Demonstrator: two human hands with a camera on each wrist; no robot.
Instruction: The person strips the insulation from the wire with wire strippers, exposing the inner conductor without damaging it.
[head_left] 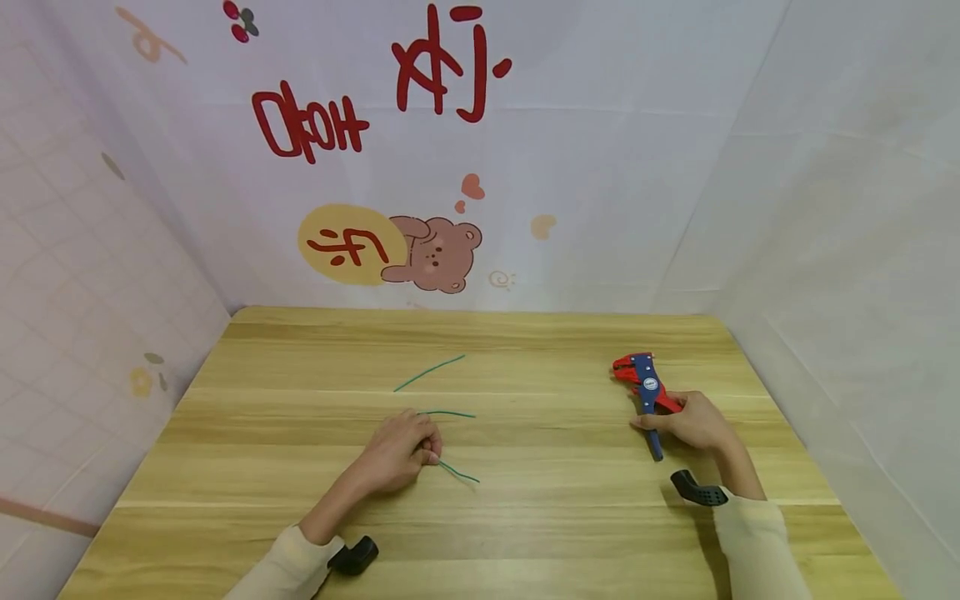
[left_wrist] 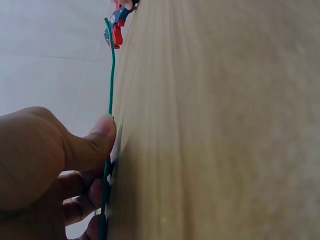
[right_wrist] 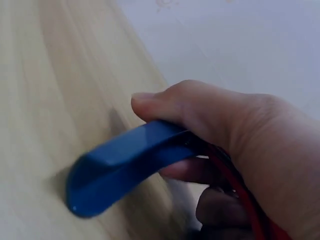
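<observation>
From where I stand, the person is working with both hands over a wood-grained counter (head_left: 555, 508). The left hand (head_left: 399, 448), left of the middle, pinches the near green wire (head_left: 458, 474) between thumb and fingers, so that one length of it sticks out to the right; whether the wire touches the wood I can't tell. The middle green wire (head_left: 450, 412) lies just beyond that hand, its left end hidden behind the fingers, and the far green wire (head_left: 429, 372) lies slantwise farther off, touched by nothing. Over on the right side, well apart from all three, the right hand (head_left: 693, 423) grasps a wire stripper (head_left: 648, 392) — thumb across the blue handle (right_wrist: 125, 147), fingers wrapped around on the other side by the red lever (head_left: 667, 404). Its red head (head_left: 624, 367) points left, toward the far side of the counter, and has no wire in it. I'd judge the step in hand to be getting hold of wire and stripper, one in each hand. The next move, to my mind, calls for bringing the two closer — the free wire end lined up with the head, the left pinch kept firm, and the other wires left undisturbed.
</observation>
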